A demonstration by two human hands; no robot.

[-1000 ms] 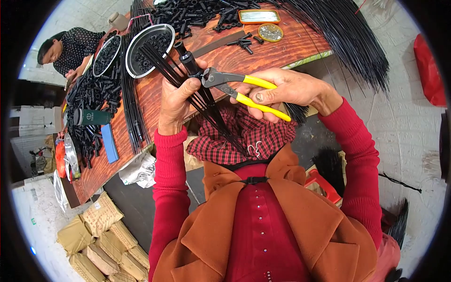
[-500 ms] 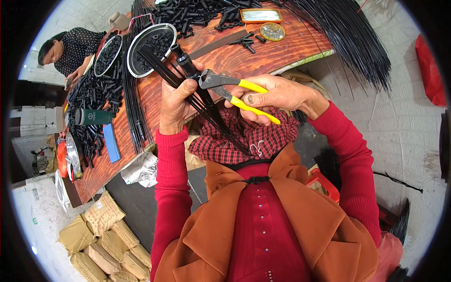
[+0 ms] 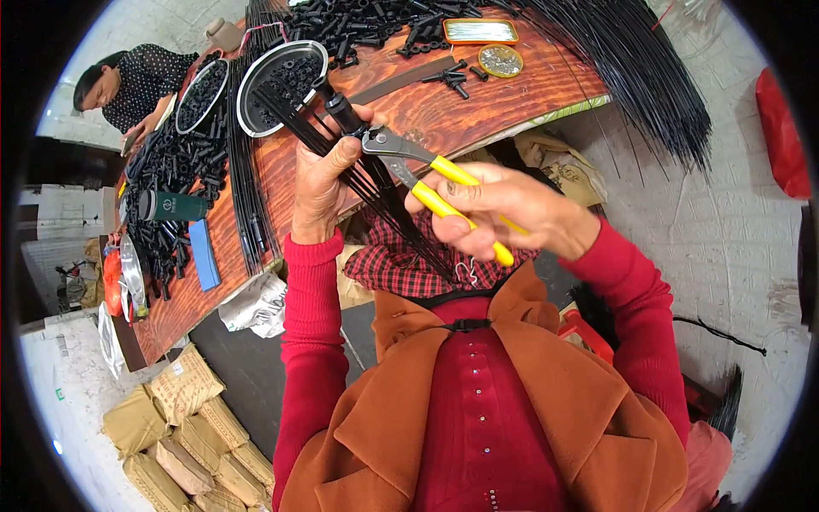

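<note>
While the left hand [image 3: 322, 183] clasps a fanned bundle of thin black rods [image 3: 375, 183] capped by a short black tube fitting [image 3: 339, 107], the right hand [image 3: 503, 209] is closed around the yellow handles of the pliers [image 3: 426, 171], whose metal nose meets the bundle just below the fitting, above the wooden table [image 3: 478, 107].

— What carries it all?
— A reddish wooden worktop [image 3: 512, 102]; small black plastic parts [image 3: 358, 21] heaped at its far edge; two round metal bowls [image 3: 256, 77] of them.
— Anything else on it?
— Long black rods [image 3: 243, 196]; a flat rectangular tin [image 3: 479, 31]; a round tin [image 3: 500, 60]; a blue strip [image 3: 204, 254]; a dark green bottle [image 3: 175, 206] lying down.
</note>
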